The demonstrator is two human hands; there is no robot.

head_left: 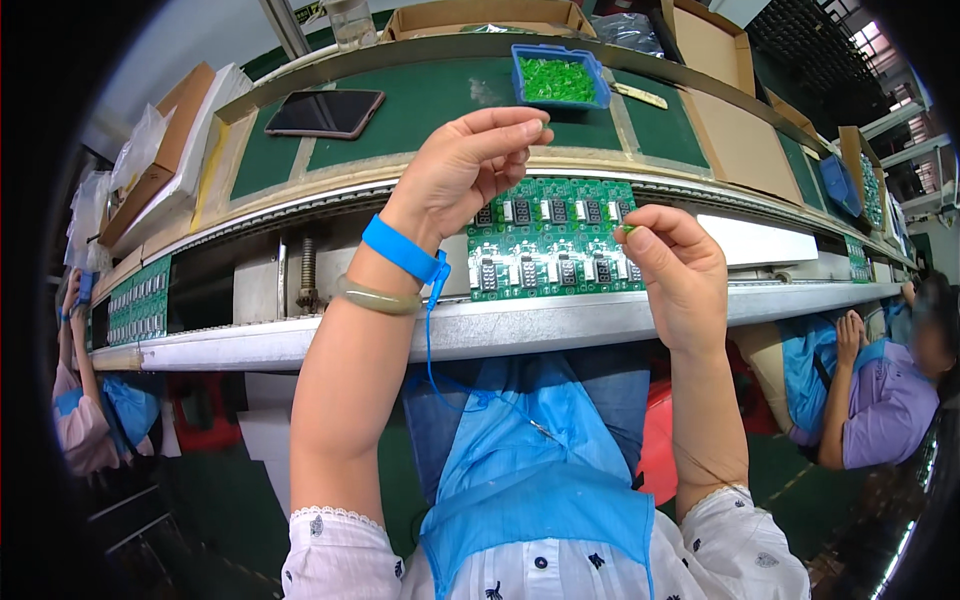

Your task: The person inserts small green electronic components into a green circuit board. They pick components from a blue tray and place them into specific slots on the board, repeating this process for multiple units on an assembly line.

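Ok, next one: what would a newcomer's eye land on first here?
Probably the bright blue wrist strap worn below the left hand, near the middle of the picture. Next, the green circuit-board panel between the forearms, with the right hand pinching a small green piece by its right edge. Farther back, on the green bench top, a blue tray holds a heap of vivid green pieces.

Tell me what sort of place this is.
Probably an electronics assembly line: green circuit boards lie along a metal-edged track, small green parts fill a blue bin, and a blue wrist strap trails a cord.
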